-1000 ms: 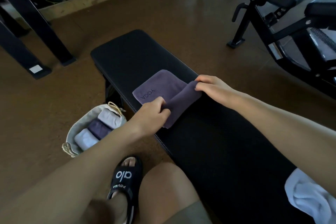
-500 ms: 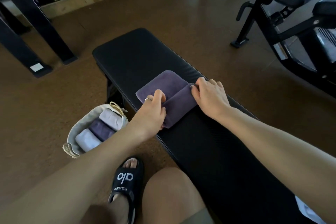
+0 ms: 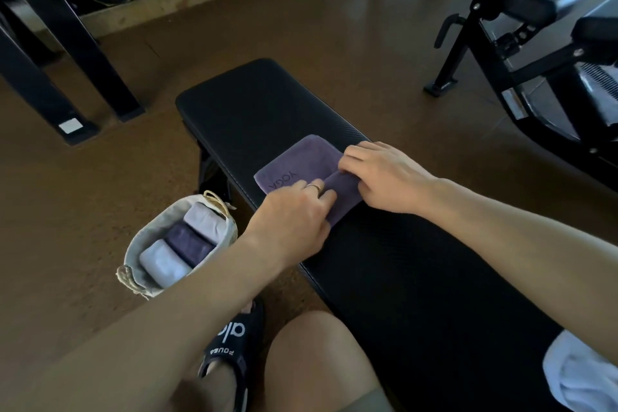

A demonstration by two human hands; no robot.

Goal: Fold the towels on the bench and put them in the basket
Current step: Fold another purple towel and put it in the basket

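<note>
Your 2 hands are both on the purple towel (image 3: 297, 160), which lies flat on the black bench (image 3: 401, 278) near its far end. The towel has the word YOGA on it. Your left hand (image 3: 294, 221) rests on the near side of the towel, with its fingers bent down onto the folded-over part. There is a ring on 1 finger. Your right hand (image 3: 384, 177) sits just beside it on the far side, fingers curled and pinching the fold in the cloth. The 2 hands are close together but not touching. The basket (image 3: 133, 251) stands on the brown floor to the left of the bench, right next to it. Inside it are 3 rolled towels (image 3: 184, 244) in a row: 1 pale, 1 dark purple in the middle, and 1 pale. A white towel (image 3: 582, 378) lies bunched on the near end of the bench, by your right arm. Your foot in a black sandal (image 3: 230, 348) is on the floor below.
</note>
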